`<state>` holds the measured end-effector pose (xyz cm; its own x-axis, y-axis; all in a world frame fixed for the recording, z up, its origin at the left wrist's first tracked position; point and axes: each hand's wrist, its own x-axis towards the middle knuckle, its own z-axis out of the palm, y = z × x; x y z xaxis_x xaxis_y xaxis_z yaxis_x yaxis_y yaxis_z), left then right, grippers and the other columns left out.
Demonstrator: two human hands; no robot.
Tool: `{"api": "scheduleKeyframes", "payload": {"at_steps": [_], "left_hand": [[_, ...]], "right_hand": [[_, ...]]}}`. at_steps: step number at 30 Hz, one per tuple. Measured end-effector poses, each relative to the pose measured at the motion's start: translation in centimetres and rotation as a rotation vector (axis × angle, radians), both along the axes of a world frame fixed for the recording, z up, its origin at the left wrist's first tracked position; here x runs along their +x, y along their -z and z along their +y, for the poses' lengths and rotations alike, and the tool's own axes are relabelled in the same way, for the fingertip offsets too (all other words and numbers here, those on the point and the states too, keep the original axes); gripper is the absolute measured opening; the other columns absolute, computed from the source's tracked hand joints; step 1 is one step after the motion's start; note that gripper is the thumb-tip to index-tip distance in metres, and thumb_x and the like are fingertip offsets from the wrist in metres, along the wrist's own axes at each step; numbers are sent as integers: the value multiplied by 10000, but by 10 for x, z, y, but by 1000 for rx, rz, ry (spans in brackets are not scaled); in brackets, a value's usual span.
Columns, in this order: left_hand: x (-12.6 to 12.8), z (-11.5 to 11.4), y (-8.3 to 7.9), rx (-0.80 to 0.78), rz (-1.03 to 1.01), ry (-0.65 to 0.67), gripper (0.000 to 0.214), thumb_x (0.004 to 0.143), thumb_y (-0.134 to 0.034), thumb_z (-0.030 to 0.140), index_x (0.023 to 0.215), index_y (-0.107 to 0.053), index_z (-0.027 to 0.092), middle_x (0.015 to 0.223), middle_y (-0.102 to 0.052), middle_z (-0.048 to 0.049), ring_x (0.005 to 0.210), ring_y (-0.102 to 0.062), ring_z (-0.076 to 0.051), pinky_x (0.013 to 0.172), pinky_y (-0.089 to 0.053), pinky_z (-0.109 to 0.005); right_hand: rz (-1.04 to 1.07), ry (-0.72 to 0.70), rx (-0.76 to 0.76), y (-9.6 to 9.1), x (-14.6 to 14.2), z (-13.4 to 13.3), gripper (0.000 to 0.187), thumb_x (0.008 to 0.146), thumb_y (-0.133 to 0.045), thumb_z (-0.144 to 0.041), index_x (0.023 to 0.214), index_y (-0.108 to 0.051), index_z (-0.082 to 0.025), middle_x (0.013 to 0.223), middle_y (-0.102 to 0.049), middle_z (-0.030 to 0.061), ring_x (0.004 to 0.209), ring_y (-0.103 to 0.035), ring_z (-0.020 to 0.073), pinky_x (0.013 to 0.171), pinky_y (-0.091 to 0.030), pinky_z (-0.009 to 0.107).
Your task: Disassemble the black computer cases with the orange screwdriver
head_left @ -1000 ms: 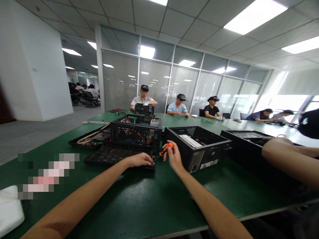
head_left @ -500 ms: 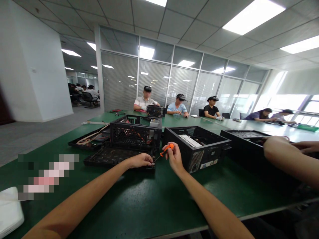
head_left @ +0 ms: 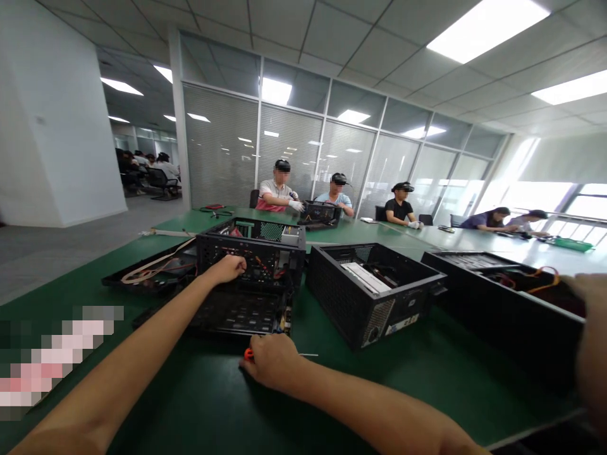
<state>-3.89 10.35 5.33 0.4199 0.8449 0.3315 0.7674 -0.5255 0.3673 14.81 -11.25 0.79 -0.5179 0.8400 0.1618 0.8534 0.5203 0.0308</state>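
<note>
My right hand (head_left: 275,361) is closed round the orange handle of a screwdriver (head_left: 248,354), low over the green table. The screwdriver's thin shaft sticks out past the wrist, to the right. Farther off, my left hand (head_left: 229,269) has its fingers curled in front of the perforated side of an open black computer case (head_left: 203,243). Whether a small thing is pinched there I cannot make out. Between my two hands a black case panel (head_left: 237,311) lies flat, with small metal parts along its right edge.
A second open computer case (head_left: 348,306) stands to the right, and a third one (head_left: 497,303) beyond it, by another person's arm (head_left: 592,341). A black tray-like panel (head_left: 156,268) with cables lies left. Several people sit across the table (head_left: 199,404).
My right hand has moved down and left with the screwdriver, which now points right. My left hand has left the panel's corner and gone up and left to the case.
</note>
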Motion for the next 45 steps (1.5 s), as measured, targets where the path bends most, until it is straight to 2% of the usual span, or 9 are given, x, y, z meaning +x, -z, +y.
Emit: {"api": "scheduleKeyframes", "payload": {"at_steps": [8,13,16,21,24,27,35,39,45], "left_hand": [[34,79,9,64,-15,-83,130,672,-509,101,751,-588,167,789,-602,-51,795,-555,-168,743,-403,-247],[64,148,3,26,-60,-112,106,669,-515,87,731,-572,151,788,-613,-57,788,-570,-164,724,-414,-235],[72,167,3,4,-85,-104,80,682,-535,123,748,-563,161,793,-617,-40,779,-570,-153,718,-415,-224],[34,157,14,57,-123,-199,85,742,-477,163,810,-528,164,871,-594,-70,855,-548,-193,782,-397,-296],[-3,156,15,334,-280,-477,79,764,-445,197,805,-504,164,918,-569,-97,958,-500,-234,848,-361,-368],[-25,167,12,490,-514,-654,80,777,-396,181,749,-469,168,885,-569,-85,915,-510,-199,825,-383,-324],[-28,171,13,403,-591,-665,114,690,-402,108,616,-468,165,695,-592,-5,710,-555,-126,681,-418,-216],[-39,148,22,241,-498,-582,144,674,-389,84,646,-510,156,757,-633,-16,699,-582,-122,673,-437,-210],[-31,94,32,37,-48,-608,209,729,-410,126,862,-568,160,922,-626,-93,891,-574,-198,783,-425,-289]], "right_hand": [[102,261,66,3,-5,84,315,819,-450,-385,858,-589,-105,750,-635,124,702,-631,246,576,-487,343],[134,490,21,0,-14,157,416,818,-471,-416,968,-582,-44,860,-626,175,810,-625,254,646,-495,342],[127,574,-59,-7,-19,186,431,808,-494,-420,969,-605,-35,919,-620,196,862,-615,261,675,-493,331],[130,505,-49,-10,-4,190,394,823,-465,-431,888,-638,-83,861,-645,154,817,-624,261,675,-484,351],[110,483,37,-3,11,181,365,843,-441,-394,890,-609,-74,818,-630,149,788,-622,253,645,-486,346],[88,461,106,0,20,177,321,814,-486,-399,927,-554,-106,843,-597,130,732,-621,234,601,-487,337],[210,533,246,-64,9,212,389,807,-426,-509,936,-485,-147,919,-536,118,740,-611,214,643,-464,335],[257,562,227,-89,7,231,347,832,-411,-451,936,-521,-139,921,-561,128,796,-607,229,685,-449,349],[218,568,311,-113,13,285,369,831,-438,-393,1005,-568,-95,1020,-567,193,865,-601,199,697,-406,275]]}}
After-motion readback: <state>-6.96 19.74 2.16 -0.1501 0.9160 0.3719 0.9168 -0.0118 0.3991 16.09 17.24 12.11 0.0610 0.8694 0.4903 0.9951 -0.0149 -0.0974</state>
